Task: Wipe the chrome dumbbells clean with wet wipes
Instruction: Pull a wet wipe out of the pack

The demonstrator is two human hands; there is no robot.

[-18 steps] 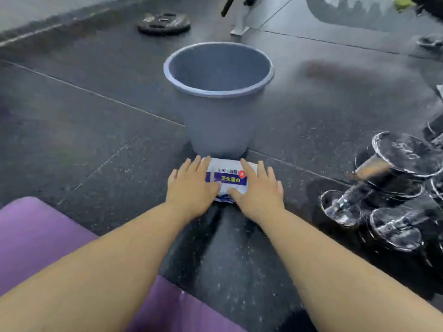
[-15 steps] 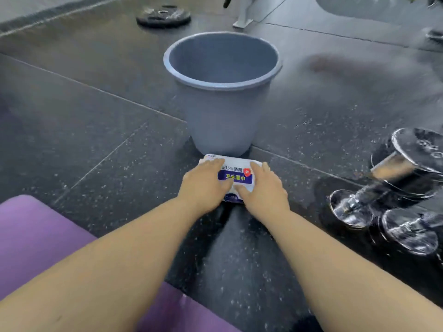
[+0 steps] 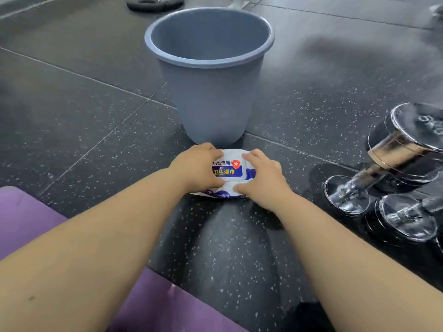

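Compared with half a second ago, when the fingers were lying straight on top of it, both hands are now curling round the wet wipes pack (image 3: 227, 172): the left hand (image 3: 199, 168) is gripping its left end and the right hand (image 3: 261, 180) its right end. I judge the person is preparing to lift or open it, so the wiping is not yet beginning. The pack is lying on the speckled floor (image 3: 96, 116) between the hands, just in front of the grey bucket (image 3: 211, 92), while the chrome dumbbells (image 3: 383, 168) are lying untouched, well apart to the right.

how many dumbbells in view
2 clear, both at far right: a large dumbbell behind, a smaller dumbbell in front. More may be cut off by the edge.
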